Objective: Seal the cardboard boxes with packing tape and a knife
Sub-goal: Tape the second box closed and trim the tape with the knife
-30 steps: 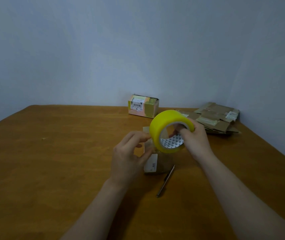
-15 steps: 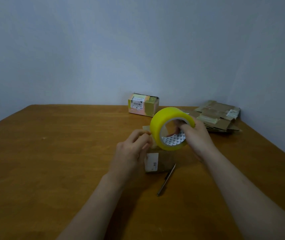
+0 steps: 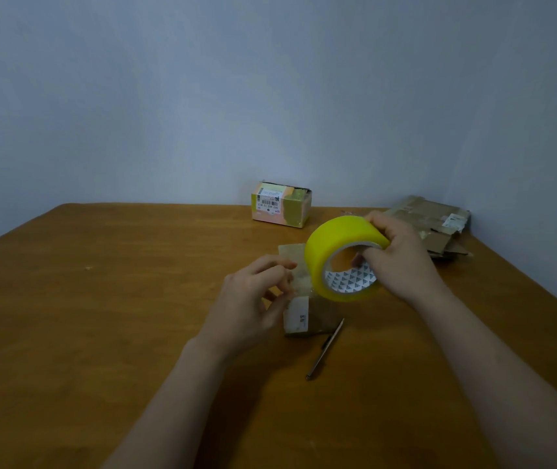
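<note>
Gripping tape roll (image 3: 334,245) with right hand (image 3: 402,262), fingers through core, thumb over outer wrap, just above small box (image 3: 299,318) mid-table, knife (image 3: 325,350) beside. Left hand (image 3: 246,299) half-curled next to roll, unclear whether pinching loose end. Probably light, stiff roll; clingy floppy film, so hold by core

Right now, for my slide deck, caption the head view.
Right hand grips the tape above a box, left hand pinches its loose end, knife lies beside the box.
</note>
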